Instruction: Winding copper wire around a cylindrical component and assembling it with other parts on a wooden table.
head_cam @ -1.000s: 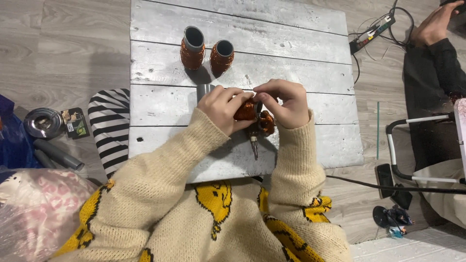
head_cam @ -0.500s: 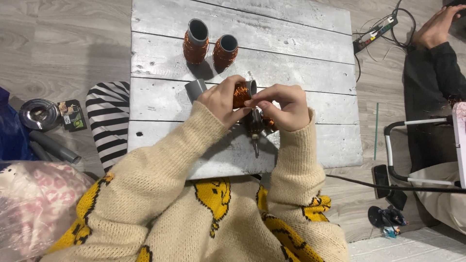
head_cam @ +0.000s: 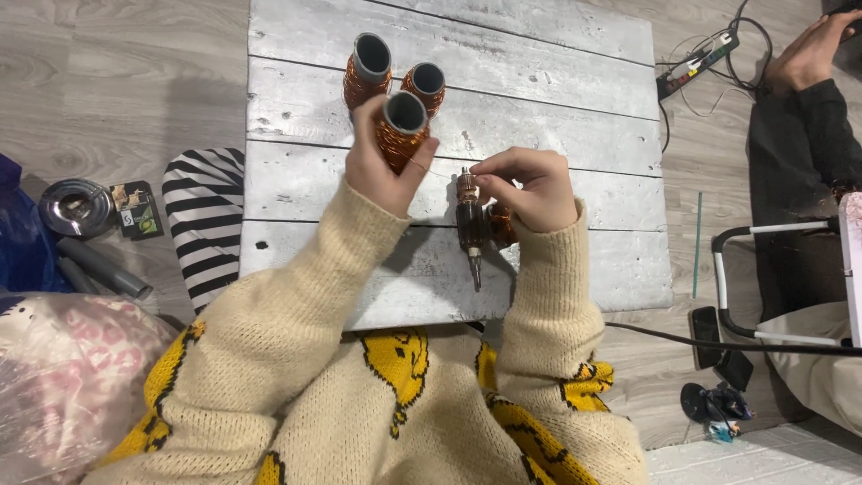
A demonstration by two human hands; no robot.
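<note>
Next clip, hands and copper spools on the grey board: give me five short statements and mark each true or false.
1. The left hand holds a copper wire spool raised above the board. True.
2. Four other spools stand on the wooden board. False: two standing spools are at its far end.
3. The right hand is at the motor armature, whose shaft points toward the person. True.
4. A striped cloth lies to the right of the board. False: it lies on the left.
5. Another person's hand rests on the board. False: it is off the board, at the top right by a power strip.
</note>
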